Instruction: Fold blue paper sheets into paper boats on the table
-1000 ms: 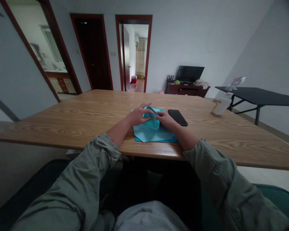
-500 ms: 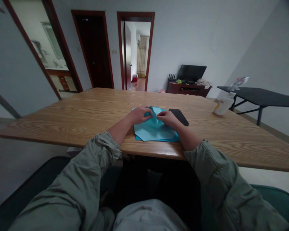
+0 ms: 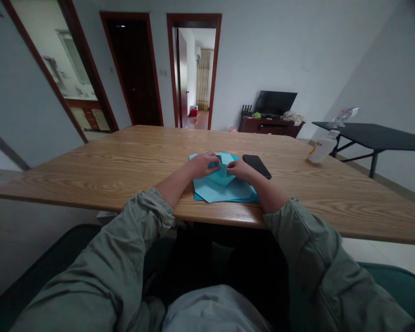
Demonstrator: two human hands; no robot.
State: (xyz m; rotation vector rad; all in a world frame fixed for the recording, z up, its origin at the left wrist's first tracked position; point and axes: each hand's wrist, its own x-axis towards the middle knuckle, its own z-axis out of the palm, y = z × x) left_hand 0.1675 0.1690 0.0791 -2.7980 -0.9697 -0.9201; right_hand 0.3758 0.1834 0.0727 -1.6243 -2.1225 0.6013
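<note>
Both hands are at a piece of light blue paper (image 3: 222, 189) with creases across it, close to the table's front edge. My left hand (image 3: 204, 164) pinches a raised, folded part of the paper from the left. From the right, my right hand (image 3: 241, 169) grips the same raised part between thumb and fingers. Under the light sheet, a darker blue sheet (image 3: 252, 198) shows along the lower right. Fingers hide some of the fold.
A black phone-like slab (image 3: 257, 166) lies just right of my right hand on the wooden table (image 3: 124, 170). Farther right stands a white bottle (image 3: 321, 148). Behind it is a black folding table (image 3: 380, 133); a television (image 3: 275, 103) stands by the far wall.
My right hand has shifted very slightly right along the raised fold. My left hand stays nearly in place. The view has tilted a touch.
</note>
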